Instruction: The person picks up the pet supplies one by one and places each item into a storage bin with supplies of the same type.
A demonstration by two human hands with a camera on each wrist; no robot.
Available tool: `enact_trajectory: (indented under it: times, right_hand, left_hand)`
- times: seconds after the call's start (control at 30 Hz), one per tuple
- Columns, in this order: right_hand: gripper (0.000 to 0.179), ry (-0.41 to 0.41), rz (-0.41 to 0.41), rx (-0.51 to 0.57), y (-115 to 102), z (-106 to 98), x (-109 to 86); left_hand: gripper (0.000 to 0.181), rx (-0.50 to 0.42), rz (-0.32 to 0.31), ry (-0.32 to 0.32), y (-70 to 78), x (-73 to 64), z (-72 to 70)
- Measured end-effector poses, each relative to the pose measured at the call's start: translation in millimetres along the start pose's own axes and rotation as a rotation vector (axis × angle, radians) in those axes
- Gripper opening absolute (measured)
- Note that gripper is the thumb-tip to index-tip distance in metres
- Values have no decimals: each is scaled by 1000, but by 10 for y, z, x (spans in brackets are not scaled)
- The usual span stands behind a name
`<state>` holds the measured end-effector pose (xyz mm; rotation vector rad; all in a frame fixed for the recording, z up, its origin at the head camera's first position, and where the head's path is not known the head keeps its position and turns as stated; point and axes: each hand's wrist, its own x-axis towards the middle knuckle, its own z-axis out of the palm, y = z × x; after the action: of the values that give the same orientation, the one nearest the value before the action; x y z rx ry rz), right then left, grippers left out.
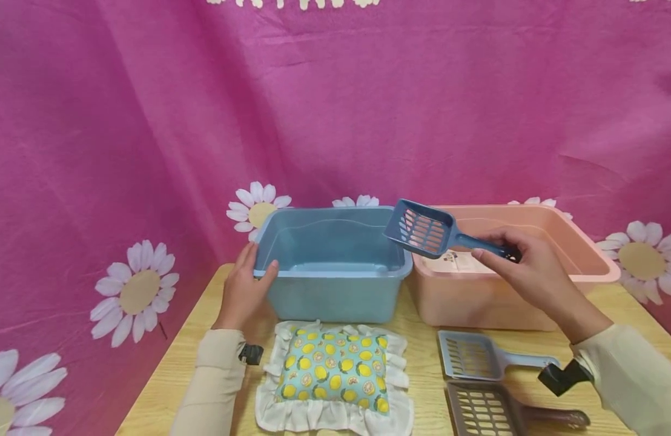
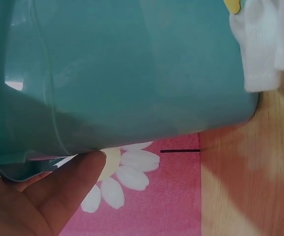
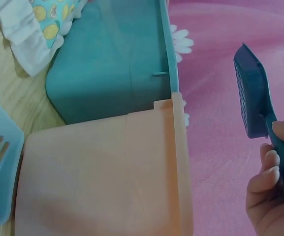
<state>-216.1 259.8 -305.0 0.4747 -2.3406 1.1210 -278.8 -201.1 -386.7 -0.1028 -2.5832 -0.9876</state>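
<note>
At the front left corner of the blue plastic tub (image 1: 335, 297), my left hand (image 1: 244, 287) holds the rim, with the thumb by the front edge and the fingers along the left side. A thumb (image 2: 75, 184) lies against the tub wall in the left wrist view. My right hand (image 1: 537, 272) grips the handle of a dark blue litter scoop (image 1: 423, 230) with a slotted pan. The scoop is raised above the inner rims of the blue tub and the pink plastic tub (image 1: 488, 303), its pan pointing left. In the right wrist view, the thumb presses along the scoop's handle (image 3: 283, 160).
A lemon-print cushion (image 1: 335, 369) with white ruffles lies before the blue tub. Two more scoops, one light blue (image 1: 472, 357) and one brown (image 1: 485, 412), lie on the wooden table (image 1: 188, 351) at right. Pink flowered cloth (image 1: 335, 109) hangs behind.
</note>
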Motion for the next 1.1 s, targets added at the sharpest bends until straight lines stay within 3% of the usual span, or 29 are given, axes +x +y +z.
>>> enact_trajectory:
  times: [0.27, 0.6, 1.1]
  right_hand:
    - [24, -32, 45, 2, 21, 74, 105]
    - [25, -75, 77, 110, -49, 255, 244]
    - [30, -162, 124, 141, -188, 528, 462]
  left_hand:
    - [79, 21, 49, 27, -18, 15, -3]
    - [79, 19, 26, 1, -4, 21, -12]
    - [78, 12, 29, -7, 11, 33, -21]
